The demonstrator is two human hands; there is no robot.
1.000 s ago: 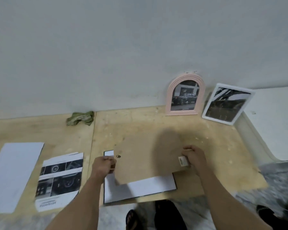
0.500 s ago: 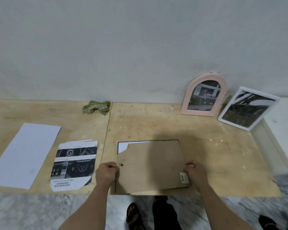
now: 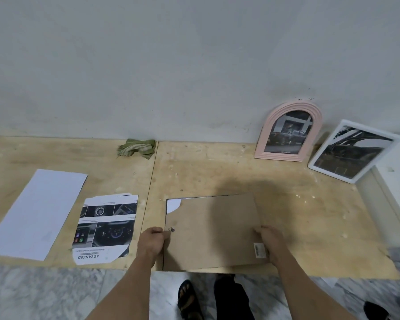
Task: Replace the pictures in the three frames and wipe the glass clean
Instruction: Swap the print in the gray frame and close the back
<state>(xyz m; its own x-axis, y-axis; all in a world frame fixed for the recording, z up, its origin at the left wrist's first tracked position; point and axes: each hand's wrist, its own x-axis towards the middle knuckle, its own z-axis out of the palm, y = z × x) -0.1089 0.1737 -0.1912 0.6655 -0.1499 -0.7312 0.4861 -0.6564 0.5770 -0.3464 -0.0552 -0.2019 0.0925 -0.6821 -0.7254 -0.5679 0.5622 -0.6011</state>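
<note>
Plain grey-white plastered wall (image 3: 194, 65), scuffed, with dark specks near its right side. Below it a low pale plywood platform (image 3: 217, 172) of two sheets (seam visible, surface flecked with pale spots). Grey-veined white marble floor (image 3: 44, 294) in front.

Single head view, looking forward-down over plywood bench (image 3: 217, 172), facing wall (image 3: 194, 65).

Both bare forearms reach forward from bottom of view, roughly parallel. Left hand (image 3: 151, 243) fingers curled, gripping the left edge of the board (image 3: 211, 229). Right hand (image 3: 270, 242) fingers curled over its right edge, thumb side inward.
</note>
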